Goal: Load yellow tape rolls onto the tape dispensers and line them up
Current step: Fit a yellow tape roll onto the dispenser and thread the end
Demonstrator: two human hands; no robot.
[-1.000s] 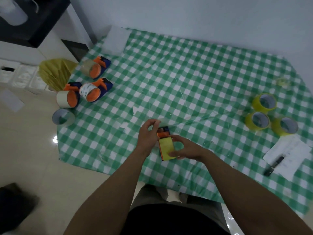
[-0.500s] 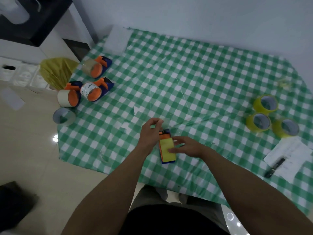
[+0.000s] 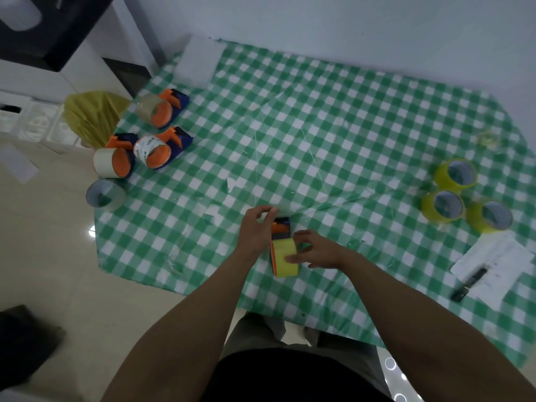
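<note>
A blue and orange tape dispenser [image 3: 280, 227] with a yellow tape roll [image 3: 285, 260] on it lies near the front edge of the green checked cloth [image 3: 333, 146]. My right hand [image 3: 316, 252] holds the yellow roll from the right. My left hand [image 3: 255, 230] is at the dispenser's left side, its fingertips pinched together above the front end; a clear tape strip there is too faint to be sure of. Three spare yellow rolls [image 3: 456, 174] [image 3: 442, 206] [image 3: 490, 216] sit at the right. Three dispensers carrying other rolls [image 3: 162, 110] [image 3: 161, 150] [image 3: 117, 158] lie at the far left.
A loose pale roll [image 3: 105, 195] sits on the cloth's left corner. White paper [image 3: 493, 262] with a black pen [image 3: 470, 284] lies at the right edge. A yellow bag [image 3: 90, 117] stands on the floor at left. A white pad [image 3: 198, 59] is at the back.
The dispenser with the yellow roll has come down toward the cloth and a little nearer me. My right hand shifted along the roll; my left hand stays pinched at the front end.
</note>
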